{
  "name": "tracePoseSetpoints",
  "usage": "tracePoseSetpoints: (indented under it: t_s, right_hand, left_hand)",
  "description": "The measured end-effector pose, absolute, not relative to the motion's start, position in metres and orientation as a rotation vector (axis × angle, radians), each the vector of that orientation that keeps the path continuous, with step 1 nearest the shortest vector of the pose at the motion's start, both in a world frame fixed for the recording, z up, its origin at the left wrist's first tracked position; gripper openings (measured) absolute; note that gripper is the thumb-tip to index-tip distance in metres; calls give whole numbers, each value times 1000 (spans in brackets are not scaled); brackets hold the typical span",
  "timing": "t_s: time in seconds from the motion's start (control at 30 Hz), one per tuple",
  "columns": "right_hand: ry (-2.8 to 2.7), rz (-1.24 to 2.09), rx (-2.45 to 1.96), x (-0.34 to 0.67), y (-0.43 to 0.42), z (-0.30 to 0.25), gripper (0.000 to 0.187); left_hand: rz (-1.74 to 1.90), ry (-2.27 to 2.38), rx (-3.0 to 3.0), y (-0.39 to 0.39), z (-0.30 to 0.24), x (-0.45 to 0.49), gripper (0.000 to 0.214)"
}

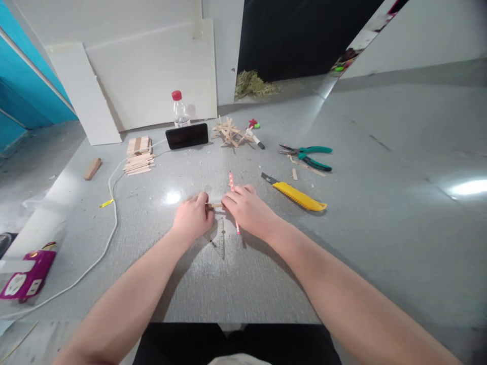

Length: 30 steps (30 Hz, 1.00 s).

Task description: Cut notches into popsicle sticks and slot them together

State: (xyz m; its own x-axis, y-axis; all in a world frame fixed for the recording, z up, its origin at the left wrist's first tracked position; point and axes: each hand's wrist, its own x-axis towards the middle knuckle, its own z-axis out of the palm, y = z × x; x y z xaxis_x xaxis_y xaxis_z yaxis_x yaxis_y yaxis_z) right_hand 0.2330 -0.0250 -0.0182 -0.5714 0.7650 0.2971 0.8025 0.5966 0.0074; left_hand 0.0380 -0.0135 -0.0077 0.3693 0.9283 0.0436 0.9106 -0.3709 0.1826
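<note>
A short wooden craft stick (215, 205) spans the gap between my two hands, close to the table surface. My left hand (193, 217) is closed, its thumb and fingers pinching the stick's left end. At the right end, my right hand (251, 209) is closed on the same stick. A pink patterned pencil (232, 181) passes under or through the right hand's fingers; its point and its lower end show, the middle is hidden. Just below the hands lies a clear set square (222, 243), partly covered by the left hand.
A yellow utility knife (299, 196) with its blade out lies to the right, below green-handled pliers (310, 156). Behind are stacked craft sticks (139, 156), a propped phone (186, 136), a bottle (180, 110) and a stick pile (230, 133). A white cable (115, 218) runs along the left.
</note>
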Motion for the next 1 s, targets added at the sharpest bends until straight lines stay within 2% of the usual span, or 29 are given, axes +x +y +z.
tracePoseSetpoints:
  t_s: [0.23, 0.67, 0.87, 0.93, 1.0]
  right_hand:
    - [-2451, -214, -1362, 272, -19, -13, 27]
    - [-2557, -134, -1252, 266, -22, -18, 27]
    - [-2558, -47, -1246, 275, -23, -18, 22]
    - [-2542, -34, -1266, 278, -22, -18, 19]
    - [-2541, -17, -1272, 280, -20, -18, 18]
  left_hand:
    - [171, 1850, 2360, -4, -11, 24, 29]
    - [83, 1763, 2458, -10, -5, 29, 21]
    - [67, 1653, 2530, -49, 12, 36, 30]
    - [-1, 1594, 2551, -68, 18, 38, 41]
    - [-122, 1573, 2531, -80, 21, 40, 39]
